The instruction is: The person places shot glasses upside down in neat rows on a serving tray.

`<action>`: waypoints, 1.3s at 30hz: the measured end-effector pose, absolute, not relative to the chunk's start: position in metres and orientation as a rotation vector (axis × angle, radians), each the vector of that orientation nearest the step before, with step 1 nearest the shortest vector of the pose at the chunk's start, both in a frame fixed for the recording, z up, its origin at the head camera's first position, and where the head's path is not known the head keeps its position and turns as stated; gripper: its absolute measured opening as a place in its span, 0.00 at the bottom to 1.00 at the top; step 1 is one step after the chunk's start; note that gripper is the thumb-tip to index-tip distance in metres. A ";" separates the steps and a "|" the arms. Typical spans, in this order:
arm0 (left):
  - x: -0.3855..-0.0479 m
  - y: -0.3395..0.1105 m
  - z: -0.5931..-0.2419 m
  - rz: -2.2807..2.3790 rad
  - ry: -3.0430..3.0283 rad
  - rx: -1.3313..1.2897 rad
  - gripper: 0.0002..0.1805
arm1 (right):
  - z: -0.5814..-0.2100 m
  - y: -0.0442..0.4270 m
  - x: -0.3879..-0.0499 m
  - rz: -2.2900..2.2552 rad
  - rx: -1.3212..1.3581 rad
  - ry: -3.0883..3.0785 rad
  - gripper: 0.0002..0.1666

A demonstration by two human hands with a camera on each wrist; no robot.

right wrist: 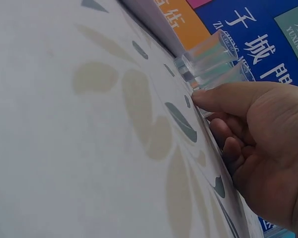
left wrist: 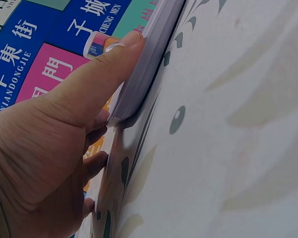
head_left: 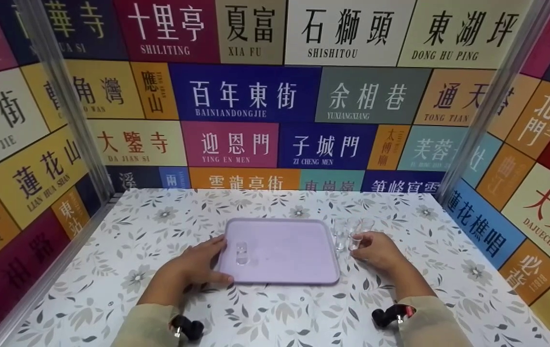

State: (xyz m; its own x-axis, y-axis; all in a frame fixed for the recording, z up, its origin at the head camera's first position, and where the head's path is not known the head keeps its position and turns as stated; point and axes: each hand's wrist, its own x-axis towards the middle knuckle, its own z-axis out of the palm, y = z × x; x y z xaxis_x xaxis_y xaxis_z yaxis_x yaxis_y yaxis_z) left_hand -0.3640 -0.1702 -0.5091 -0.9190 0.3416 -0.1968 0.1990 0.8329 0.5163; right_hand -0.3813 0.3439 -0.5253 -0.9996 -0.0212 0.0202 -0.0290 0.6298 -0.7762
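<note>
A light purple tray [head_left: 284, 250] lies flat on the table, with one small clear glass [head_left: 241, 253] standing near its left end. My left hand [head_left: 196, 262] rests at the tray's left edge, its thumb on the near rim; in the left wrist view the left hand [left wrist: 54, 134] has its thumb along the tray rim [left wrist: 144, 64]. Just right of the tray stand several clear glasses [head_left: 340, 231]. My right hand [head_left: 378, 250] pinches one glass [head_left: 354, 241] between thumb and fingers. In the right wrist view the right hand [right wrist: 263, 144] partly hides its glass, beside other glasses [right wrist: 208, 59].
A white tablecloth [head_left: 284, 313] with leaf and flower prints covers the table. Behind it and at both sides stand walls of coloured panels [head_left: 246, 94] with written characters. Clear strips run up the two back corners.
</note>
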 end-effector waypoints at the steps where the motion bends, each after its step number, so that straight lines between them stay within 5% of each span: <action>1: -0.364 -0.170 -0.509 0.725 2.732 0.412 0.68 | -0.525 0.344 -0.381 1.332 0.039 -2.831 0.32; 29: -0.362 -0.169 -0.504 0.716 2.728 0.374 0.68 | -0.482 0.306 -0.380 1.711 -0.033 -2.491 0.36; 39: -0.363 -0.170 -0.506 0.712 2.734 0.406 0.68 | -0.482 0.273 -0.381 1.722 -0.002 -2.471 0.29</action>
